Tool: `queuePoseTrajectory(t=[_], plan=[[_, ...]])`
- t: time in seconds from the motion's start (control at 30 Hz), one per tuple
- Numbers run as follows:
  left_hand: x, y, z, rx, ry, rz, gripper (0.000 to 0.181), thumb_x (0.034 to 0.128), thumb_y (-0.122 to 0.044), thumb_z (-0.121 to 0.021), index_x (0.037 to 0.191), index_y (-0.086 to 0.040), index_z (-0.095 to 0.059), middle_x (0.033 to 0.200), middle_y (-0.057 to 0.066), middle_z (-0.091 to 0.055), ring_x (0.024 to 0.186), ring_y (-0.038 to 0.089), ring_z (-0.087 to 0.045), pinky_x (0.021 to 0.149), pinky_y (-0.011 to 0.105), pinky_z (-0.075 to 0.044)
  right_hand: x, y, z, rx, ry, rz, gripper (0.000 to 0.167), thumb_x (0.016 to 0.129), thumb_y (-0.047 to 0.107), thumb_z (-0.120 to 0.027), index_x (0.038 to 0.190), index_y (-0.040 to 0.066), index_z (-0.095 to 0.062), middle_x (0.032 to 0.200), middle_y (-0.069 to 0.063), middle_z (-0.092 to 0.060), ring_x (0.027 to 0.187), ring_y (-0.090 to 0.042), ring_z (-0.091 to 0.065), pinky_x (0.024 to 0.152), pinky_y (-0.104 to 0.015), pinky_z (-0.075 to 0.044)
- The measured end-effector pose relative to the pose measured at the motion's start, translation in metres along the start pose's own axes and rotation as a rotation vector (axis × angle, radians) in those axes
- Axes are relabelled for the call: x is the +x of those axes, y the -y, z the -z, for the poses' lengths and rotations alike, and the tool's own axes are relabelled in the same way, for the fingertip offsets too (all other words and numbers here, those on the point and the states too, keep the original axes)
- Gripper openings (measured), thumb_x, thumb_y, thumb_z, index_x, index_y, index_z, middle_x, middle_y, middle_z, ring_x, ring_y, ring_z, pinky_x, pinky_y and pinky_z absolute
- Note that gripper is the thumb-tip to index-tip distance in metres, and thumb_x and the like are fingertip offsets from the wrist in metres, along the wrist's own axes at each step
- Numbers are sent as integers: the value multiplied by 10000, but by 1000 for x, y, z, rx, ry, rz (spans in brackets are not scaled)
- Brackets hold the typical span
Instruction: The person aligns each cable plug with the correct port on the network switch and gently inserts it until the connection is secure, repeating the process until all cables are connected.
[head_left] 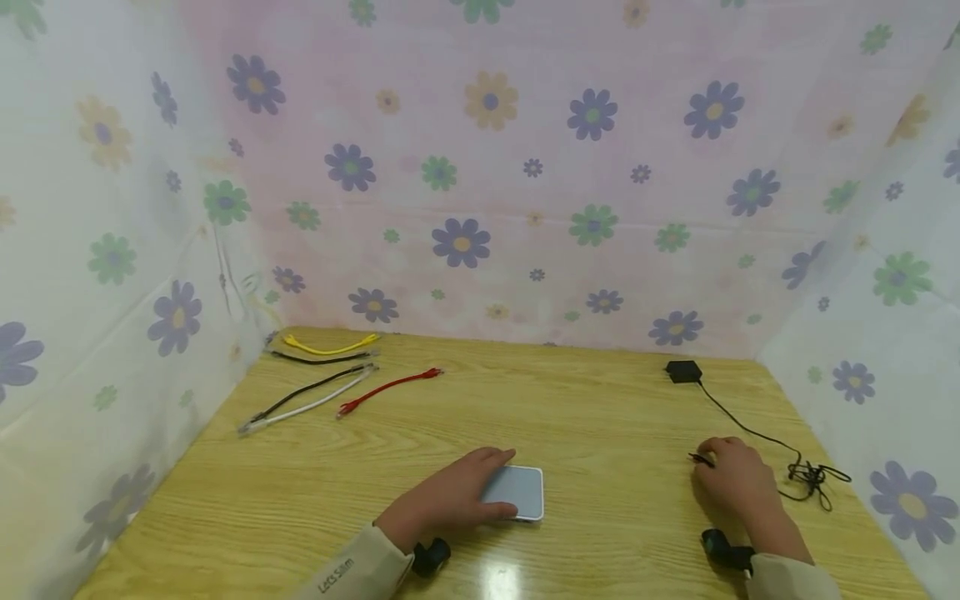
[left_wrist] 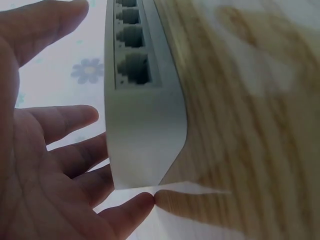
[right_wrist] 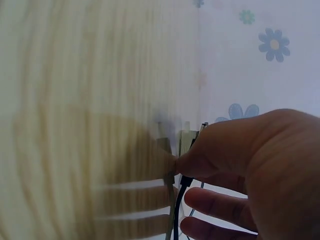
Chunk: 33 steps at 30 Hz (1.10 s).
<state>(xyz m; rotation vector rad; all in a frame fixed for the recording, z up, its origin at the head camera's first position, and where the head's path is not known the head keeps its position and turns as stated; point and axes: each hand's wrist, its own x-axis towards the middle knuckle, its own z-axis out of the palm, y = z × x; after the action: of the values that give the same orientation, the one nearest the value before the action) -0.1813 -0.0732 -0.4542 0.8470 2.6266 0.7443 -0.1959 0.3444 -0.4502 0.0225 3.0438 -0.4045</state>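
Observation:
A small white network switch (head_left: 525,492) with a grey top lies on the wooden table, and a row of its ports shows in the left wrist view. My left hand (head_left: 459,492) spreads over its left side, fingers loosely extended. In the left wrist view the thumb stands apart above the switch, and some fingers are partly hidden behind it. Toward the right, my right hand (head_left: 738,479) pinches the plug end (head_left: 701,459) of a black power adapter cable between thumb and fingers. The cable (right_wrist: 177,212) hangs off below the pinch in the right wrist view.
The black power adapter (head_left: 684,372) lies at the back right, its cord tangled (head_left: 813,477) beside my right hand. At the back left lie a yellow cable (head_left: 330,351), a red cable (head_left: 390,386), a white cable (head_left: 311,406) and black cables (head_left: 303,389). Flowered cloth encloses the table's back and sides.

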Motion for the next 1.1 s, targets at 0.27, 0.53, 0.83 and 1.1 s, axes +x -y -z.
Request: queuePoseTrajectory(t=[0.27,0.53,0.83,1.1], plan=[[0,0,-7,16,-23,-4,815,854,-522,-682,1502,-142,-367,1430,52,-474,1205,170,-514,947,343,-484,0,3,-1,49,-27,25,225,888,134,-593,1010,-37,-676,1072,-305,-608,919,-444,-604,733,-534,-498],[-1,-3,-10,-9,-7,26,855,796,-414,-784,1497,-151,-374,1393,40,-481,1166,156,-516,904,312,-490,1,7,-8,83,-52,26,242,884,139,-573,1037,-20,-672,1068,-270,-623,928,-429,-610,751,-537,-489],[4,-1,-13,2,-8,39,818,817,-437,-758,1487,-144,-391,1403,44,-463,1175,159,-510,919,318,-489,2,27,-18,158,-109,60,243,912,139,-580,1091,-9,-652,1037,-188,-676,900,-356,-643,734,-501,-512],[5,1,-13,-64,-29,36,789,823,-396,-758,1480,-139,-404,1405,61,-456,1168,185,-513,907,333,-490,3,48,-27,226,-162,79,216,915,148,-597,1077,21,-663,1017,-148,-690,900,-326,-647,758,-493,-508]])
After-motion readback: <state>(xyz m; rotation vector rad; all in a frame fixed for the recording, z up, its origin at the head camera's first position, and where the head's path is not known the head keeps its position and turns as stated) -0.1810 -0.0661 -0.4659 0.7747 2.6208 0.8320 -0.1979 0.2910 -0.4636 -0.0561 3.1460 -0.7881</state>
